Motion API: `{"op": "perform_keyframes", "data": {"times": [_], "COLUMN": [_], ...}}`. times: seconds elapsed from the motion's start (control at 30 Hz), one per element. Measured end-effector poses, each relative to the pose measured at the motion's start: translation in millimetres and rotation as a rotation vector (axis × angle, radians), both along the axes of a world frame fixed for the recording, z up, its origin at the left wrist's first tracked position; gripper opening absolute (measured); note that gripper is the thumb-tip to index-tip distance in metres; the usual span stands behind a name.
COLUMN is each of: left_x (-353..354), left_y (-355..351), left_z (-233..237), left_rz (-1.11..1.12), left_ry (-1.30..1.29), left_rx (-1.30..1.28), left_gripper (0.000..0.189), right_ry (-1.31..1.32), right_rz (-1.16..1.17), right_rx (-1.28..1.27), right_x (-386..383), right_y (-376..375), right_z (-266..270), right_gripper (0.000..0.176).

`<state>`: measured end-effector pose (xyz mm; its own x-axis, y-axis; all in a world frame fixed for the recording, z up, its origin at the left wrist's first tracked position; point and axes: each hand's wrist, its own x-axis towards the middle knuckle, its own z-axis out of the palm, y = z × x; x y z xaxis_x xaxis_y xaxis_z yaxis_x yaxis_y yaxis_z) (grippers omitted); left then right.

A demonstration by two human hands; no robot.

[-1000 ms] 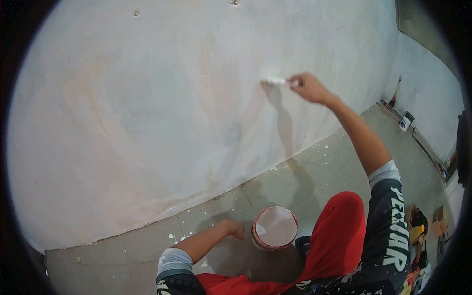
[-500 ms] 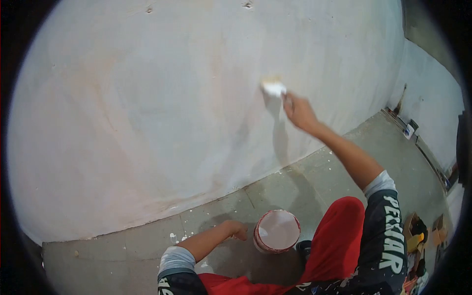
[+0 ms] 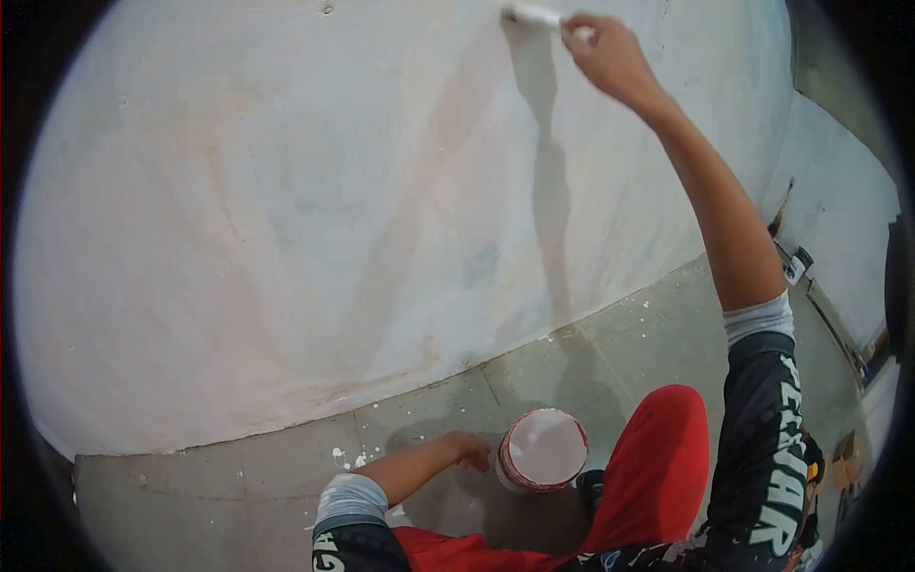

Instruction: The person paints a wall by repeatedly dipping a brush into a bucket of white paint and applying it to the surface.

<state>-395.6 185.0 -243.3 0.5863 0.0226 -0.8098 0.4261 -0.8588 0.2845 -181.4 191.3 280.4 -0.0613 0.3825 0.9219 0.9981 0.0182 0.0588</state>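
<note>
High on the painted wall [image 3: 315, 229], my right hand [image 3: 615, 59] grips the handle of a paintbrush [image 3: 534, 15]. The brush's bristles are against the wall near the top edge of view, and a long shadow falls below them. Down by the floor, my left hand [image 3: 469, 450] hangs loosely with its fingers slightly bent and nothing seen in them. It is just left of a round bucket [image 3: 503, 469] with a red-stained rim. Pale, whitish paint [image 3: 548, 448] fills the part of the bucket that shows.
Grey floor tiles [image 3: 276, 486] with white paint spots run along the wall's foot. My bent knee in red trousers [image 3: 662, 458] is right of the bucket. A small white container [image 3: 796, 267] stands by the far right wall, and a cardboard box [image 3: 848, 462] lies at the right.
My right hand has carried the paintbrush upward along the wall, and the arm is stretched higher. The left hand and the bucket stay about where they were.
</note>
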Motion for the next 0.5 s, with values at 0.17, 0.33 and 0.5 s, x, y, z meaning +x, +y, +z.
{"op": "perform_keyframes", "data": {"times": [0.17, 0.33, 0.5], "left_x": [1, 12, 7], "left_y": [5, 9, -7], "left_z": [0, 8, 40], "left_rz": [0.020, -0.083, -0.077], "left_ry": [0.009, -0.019, -0.088], "left_rx": [0.022, 0.031, -0.061], "left_gripper": [0.039, 0.040, 0.042], "right_ry": [0.015, 0.184, 0.327], "right_rz": [0.032, 0.017, -0.006], "right_rx": [0.140, -0.234, -0.622], "right_x": [-31, -66, -64], "right_y": [17, 26, 3], "right_z": [-3, -158, -192], "right_gripper": [0.025, 0.023, 0.025]}}
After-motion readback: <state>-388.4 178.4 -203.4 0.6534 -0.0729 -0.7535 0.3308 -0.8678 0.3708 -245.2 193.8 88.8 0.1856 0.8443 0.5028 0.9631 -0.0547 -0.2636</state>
